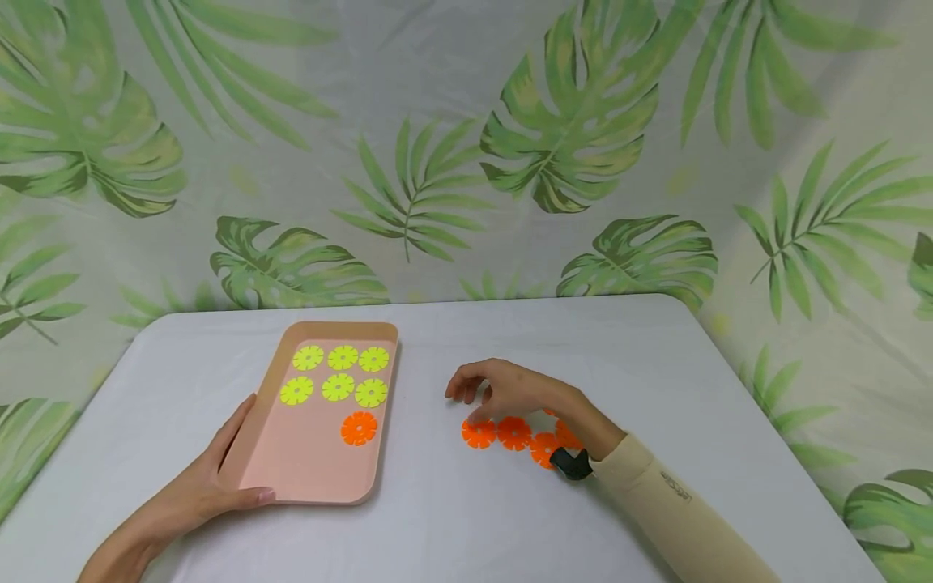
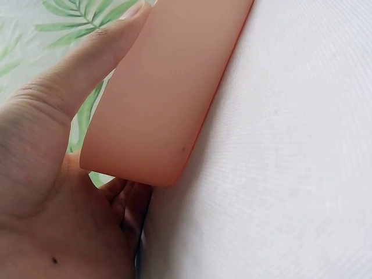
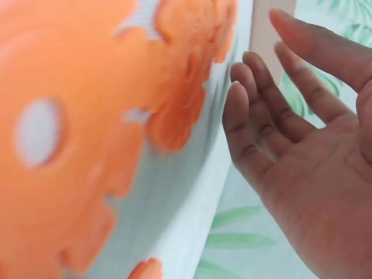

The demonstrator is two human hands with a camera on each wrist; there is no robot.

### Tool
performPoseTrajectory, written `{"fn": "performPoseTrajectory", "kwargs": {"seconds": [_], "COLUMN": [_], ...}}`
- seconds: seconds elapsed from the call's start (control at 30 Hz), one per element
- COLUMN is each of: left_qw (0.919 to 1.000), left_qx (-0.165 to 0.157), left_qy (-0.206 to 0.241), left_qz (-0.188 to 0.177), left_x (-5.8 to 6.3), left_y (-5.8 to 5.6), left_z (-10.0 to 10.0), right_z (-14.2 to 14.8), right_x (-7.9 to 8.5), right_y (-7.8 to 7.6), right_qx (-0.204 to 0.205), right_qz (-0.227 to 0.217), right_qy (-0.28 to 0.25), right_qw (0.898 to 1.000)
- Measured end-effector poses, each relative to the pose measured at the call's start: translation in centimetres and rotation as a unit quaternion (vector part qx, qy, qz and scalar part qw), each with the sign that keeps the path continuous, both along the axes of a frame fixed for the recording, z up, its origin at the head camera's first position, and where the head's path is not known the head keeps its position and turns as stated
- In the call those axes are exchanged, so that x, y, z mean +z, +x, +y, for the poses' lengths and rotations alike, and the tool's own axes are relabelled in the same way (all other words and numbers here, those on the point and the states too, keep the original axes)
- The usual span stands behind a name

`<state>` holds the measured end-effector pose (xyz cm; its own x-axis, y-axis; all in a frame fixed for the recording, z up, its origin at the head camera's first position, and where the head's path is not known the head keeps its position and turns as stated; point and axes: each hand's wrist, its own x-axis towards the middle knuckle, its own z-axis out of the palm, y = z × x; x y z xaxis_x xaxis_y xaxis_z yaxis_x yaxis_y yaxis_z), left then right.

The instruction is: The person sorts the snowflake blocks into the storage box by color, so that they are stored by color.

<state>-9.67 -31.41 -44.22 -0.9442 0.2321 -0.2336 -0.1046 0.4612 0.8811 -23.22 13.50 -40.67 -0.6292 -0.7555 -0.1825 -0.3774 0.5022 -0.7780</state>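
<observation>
A pink tray [image 1: 299,461] lies on the left part of the table, its near-left corner held by my left hand [image 1: 193,486]. The thumb rests on the near edge and the fingers lie along the left side; the left wrist view shows the tray wall [image 2: 157,87] between them. Inside are several yellow-green notched discs [image 1: 330,391] in two rows, with one orange disc [image 1: 350,431] below them at the right. My right hand [image 1: 506,389] hovers over loose orange notched discs [image 1: 514,444], fingers loosely bent and holding nothing. My forearm partly hides those discs.
A white cloth covers the table [image 1: 437,518]. Behind it hangs a leaf-patterned curtain [image 1: 437,81]. A black wrist device [image 1: 572,465] sits at my right wrist, beside the orange discs.
</observation>
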Motion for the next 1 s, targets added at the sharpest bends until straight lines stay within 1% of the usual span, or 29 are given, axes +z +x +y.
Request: {"fn": "performPoseTrajectory", "kwargs": {"seconds": [0.1,0.27,0.37,0.53,0.67,0.77,0.8,1.0], "left_qw": [1.0000,1.0000,0.9999,0.9999,0.9997,0.9997,0.9996,0.9998], "left_qx": [0.000,0.000,0.000,0.000,-0.001,-0.004,-0.005,-0.004], "left_qy": [0.003,-0.006,-0.010,-0.010,-0.011,-0.008,-0.005,-0.013], "left_qz": [0.001,0.006,0.009,0.013,0.020,0.023,0.026,0.016], "left_x": [0.0,0.0,0.0,0.1,0.2,0.1,0.0,-0.1], "left_y": [0.0,0.1,0.1,0.2,0.3,0.2,0.2,0.3], "left_z": [-0.1,-0.1,-0.1,-0.1,-0.1,-0.1,-0.1,-0.2], "right_z": [0.4,1.1,1.4,1.5,1.4,1.3,1.3,0.7], "right_x": [-0.2,-0.5,-0.6,-0.4,-0.1,0.0,-0.1,0.3], "right_y": [0.4,0.7,0.8,0.9,0.9,0.8,0.8,0.3], "right_qx": [0.005,0.003,0.008,0.026,0.031,0.032,0.034,0.036], "right_qz": [-0.003,0.013,0.018,0.024,0.027,0.020,0.019,0.010], "right_qy": [0.021,0.050,0.057,0.057,0.066,0.068,0.064,0.035], "right_qw": [1.000,0.999,0.998,0.998,0.997,0.997,0.997,0.999]}}
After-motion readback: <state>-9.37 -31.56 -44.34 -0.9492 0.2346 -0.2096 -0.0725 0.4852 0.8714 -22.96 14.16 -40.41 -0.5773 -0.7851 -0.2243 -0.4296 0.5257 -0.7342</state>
